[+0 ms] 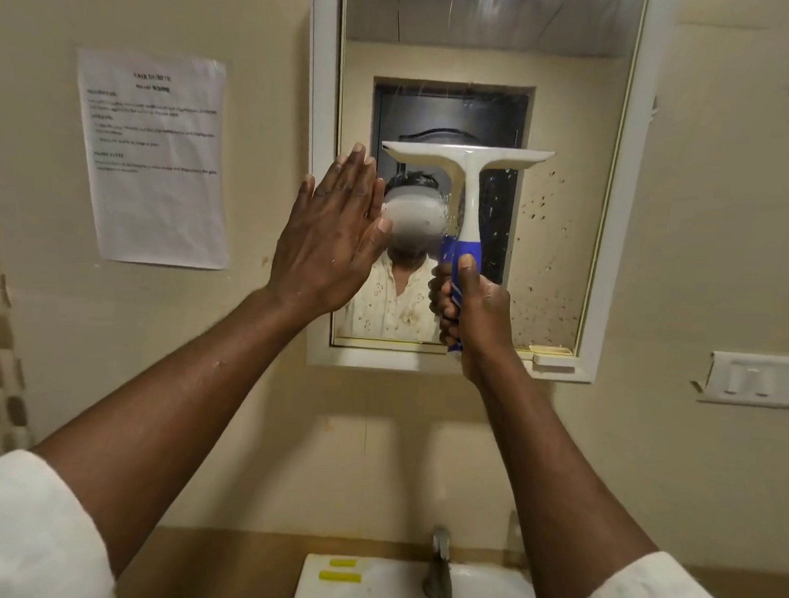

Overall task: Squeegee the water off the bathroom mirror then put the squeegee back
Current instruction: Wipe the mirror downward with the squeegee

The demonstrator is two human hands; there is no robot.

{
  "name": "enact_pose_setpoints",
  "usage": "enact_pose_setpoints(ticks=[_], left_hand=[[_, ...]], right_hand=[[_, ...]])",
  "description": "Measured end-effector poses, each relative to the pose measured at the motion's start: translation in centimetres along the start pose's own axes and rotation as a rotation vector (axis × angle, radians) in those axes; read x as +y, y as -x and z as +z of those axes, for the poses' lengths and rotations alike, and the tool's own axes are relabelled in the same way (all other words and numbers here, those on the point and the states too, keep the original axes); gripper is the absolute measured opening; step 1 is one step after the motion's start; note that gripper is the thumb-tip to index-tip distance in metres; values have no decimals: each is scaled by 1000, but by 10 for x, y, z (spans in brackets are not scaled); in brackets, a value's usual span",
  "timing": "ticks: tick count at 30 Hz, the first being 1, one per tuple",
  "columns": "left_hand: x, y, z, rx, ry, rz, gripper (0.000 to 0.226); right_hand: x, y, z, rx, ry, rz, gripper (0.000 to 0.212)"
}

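A white-framed bathroom mirror (pixel 567 125) hangs on the beige wall, speckled with dark spots and water drops on its right side. My right hand (pixel 478 311) grips the blue handle of a white squeegee (pixel 468 162), whose wide blade lies flat against the glass about halfway up. My left hand (pixel 332 237) is flat and open, fingers together, pressed near the mirror's left frame edge. The mirror reflects a person in a white shirt.
A printed paper notice (pixel 154 157) is taped to the wall at left. A switch plate (pixel 760 380) sits at right. Below are a white sink (pixel 371 591) with a metal tap (pixel 439 567) and two yellow strips on its rim.
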State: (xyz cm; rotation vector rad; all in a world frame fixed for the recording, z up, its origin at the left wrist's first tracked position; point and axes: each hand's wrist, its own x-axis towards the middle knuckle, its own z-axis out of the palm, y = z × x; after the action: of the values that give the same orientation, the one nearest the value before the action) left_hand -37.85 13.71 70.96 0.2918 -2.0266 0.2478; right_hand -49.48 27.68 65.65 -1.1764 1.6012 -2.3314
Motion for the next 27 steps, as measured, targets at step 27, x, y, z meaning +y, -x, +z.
enact_pose_setpoints(ticks=[27], left_hand=[[23,90,29,-124,106,-78,57]], right_hand=[[127,123,-33,97,-47,287,46]])
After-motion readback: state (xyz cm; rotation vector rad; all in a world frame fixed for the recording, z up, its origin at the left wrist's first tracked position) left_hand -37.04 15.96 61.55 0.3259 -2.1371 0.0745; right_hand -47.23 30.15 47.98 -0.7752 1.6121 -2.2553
